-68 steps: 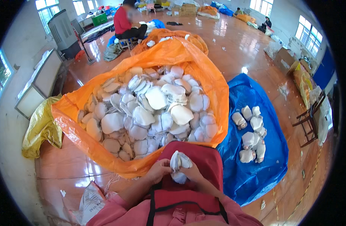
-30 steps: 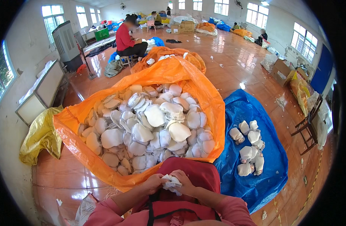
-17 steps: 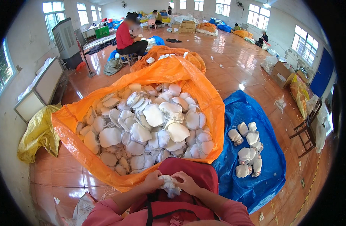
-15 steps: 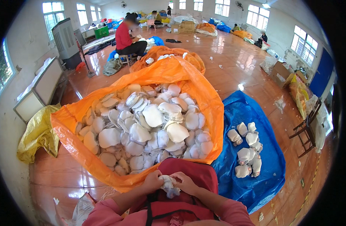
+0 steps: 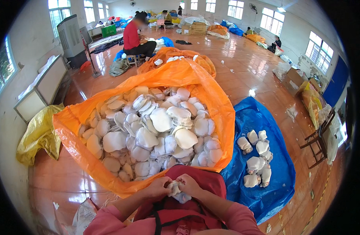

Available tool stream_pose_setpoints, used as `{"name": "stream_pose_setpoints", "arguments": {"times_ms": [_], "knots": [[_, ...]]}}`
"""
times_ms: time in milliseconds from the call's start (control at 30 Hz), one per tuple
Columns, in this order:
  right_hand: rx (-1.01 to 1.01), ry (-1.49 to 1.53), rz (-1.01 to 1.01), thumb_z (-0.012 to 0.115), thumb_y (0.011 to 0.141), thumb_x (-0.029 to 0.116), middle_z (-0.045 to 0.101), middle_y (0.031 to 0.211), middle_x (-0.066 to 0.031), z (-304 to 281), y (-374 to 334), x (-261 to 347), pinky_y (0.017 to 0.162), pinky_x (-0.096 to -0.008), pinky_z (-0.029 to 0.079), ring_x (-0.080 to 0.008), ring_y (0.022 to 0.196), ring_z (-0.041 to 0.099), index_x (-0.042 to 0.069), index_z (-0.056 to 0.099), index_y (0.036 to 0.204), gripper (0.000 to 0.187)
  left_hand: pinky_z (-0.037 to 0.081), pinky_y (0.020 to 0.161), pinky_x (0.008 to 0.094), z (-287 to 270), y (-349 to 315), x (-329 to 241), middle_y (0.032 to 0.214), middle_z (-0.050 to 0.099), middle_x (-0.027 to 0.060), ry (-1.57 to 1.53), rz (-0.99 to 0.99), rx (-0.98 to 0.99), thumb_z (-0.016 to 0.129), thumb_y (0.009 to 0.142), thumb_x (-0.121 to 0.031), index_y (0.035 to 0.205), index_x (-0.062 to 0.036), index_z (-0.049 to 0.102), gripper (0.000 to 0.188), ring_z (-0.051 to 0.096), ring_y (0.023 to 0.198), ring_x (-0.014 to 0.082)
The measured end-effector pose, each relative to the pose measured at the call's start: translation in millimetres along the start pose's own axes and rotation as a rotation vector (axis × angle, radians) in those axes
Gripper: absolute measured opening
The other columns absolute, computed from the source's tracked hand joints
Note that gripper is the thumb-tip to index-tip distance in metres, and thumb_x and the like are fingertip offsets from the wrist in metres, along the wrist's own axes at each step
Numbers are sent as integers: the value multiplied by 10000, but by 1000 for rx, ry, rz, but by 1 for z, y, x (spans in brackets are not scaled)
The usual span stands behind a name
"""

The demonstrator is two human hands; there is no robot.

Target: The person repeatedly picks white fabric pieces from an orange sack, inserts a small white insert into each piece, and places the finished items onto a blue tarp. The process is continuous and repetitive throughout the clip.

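Note:
Over my lap, my left hand [image 5: 160, 186] and my right hand [image 5: 189, 185] pinch a small bunched white cloth piece [image 5: 181, 197] between them. Its lower end hangs loose and looks thinner and bluish. My fingertips are close together at its top and partly hide it. Just beyond my hands, a big orange sack [image 5: 223, 117] lies spread wide. It holds a heap of flat, rounded white fabric pads [image 5: 161, 120]. On a blue sheet [image 5: 266, 203] to my right sit several compact white cloth bundles [image 5: 262, 147]. A dark red cloth [image 5: 211, 182] covers my lap.
A yellow sack [image 5: 40, 135] lies at the left beside a white cabinet [image 5: 42, 88]. A person in red [image 5: 133, 37] sits on a stool farther off, near another orange sack [image 5: 205, 62]. To the right stand a wooden chair [image 5: 319, 141] and a cardboard box [image 5: 293, 80].
My hands have shifted slightly, with the right one drawn a little closer to the left. The cloth piece is still between them. The whole view has tilted a little.

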State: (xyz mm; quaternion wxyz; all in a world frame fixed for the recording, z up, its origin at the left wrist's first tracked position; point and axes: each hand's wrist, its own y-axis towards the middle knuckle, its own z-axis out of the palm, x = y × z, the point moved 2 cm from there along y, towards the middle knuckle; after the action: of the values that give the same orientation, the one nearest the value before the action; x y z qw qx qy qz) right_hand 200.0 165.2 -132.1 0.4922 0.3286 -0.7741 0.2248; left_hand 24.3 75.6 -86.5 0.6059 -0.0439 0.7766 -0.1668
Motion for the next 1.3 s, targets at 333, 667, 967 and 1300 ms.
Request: {"name": "stream_pose_setpoints", "arguments": {"times_ms": [333, 667, 967, 1300], "knots": [[-179, -195, -3, 649, 783, 79, 606, 921, -135, 9, 5, -1, 784, -407, 474, -324, 901, 592, 44, 597, 928, 158, 488, 810, 392, 13, -1, -9, 997, 612, 177, 399, 172, -198, 769, 748, -250, 1079, 3, 569, 463, 616, 928, 310], [-324, -417, -252, 606, 749, 2, 580, 970, -146, 3, -1, 14, 806, -420, 472, -359, 925, 568, 53, 538, 1027, 291, 472, 747, 504, 50, 6, 3, 942, 540, 203, 633, 286, -484, 674, 777, -167, 998, -12, 482, 331, 575, 871, 406], [-300, -382, -88, 551, 829, 46, 590, 955, -196, -7, 0, 19, 753, -479, 481, -403, 877, 594, 41, 505, 1023, 199, 473, 723, 501, 53, 32, 7, 934, 555, 202, 680, 354, -652, 671, 753, -109, 976, -20, 487, 302, 569, 842, 410], [-271, -460, 45, 546, 823, 102, 619, 960, -208, -15, 18, 27, 740, -519, 482, -426, 881, 608, 52, 524, 988, 174, 528, 761, 472, 10, 91, -6, 989, 626, 185, 820, 145, -598, 645, 736, -98, 993, -61, 527, 285, 637, 931, 366]]}}
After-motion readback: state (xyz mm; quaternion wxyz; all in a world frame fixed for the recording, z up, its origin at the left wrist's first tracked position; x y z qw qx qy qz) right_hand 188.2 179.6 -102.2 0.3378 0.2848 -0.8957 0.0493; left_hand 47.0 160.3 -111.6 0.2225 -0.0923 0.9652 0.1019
